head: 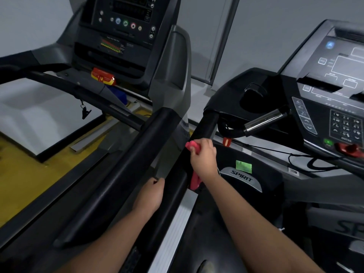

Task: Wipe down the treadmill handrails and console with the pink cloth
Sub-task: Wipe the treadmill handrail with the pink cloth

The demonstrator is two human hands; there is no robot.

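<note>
Your right hand [203, 156] clasps the pink cloth [194, 147] around a black treadmill handrail [206, 125]; your left hand [152, 194] curls around the same rail, nearer you.

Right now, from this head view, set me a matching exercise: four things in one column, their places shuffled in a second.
Things:
1 pink cloth
2 green sticker
3 chrome pulse grip
4 red-and-yellow safety switch

Places:
A below the left treadmill's console
B gripped in the right hand
C next to the SPIRIT badge
D left of the number keypad

Pairs: 1-B, 2-C, 3-D, 4-A.
</note>
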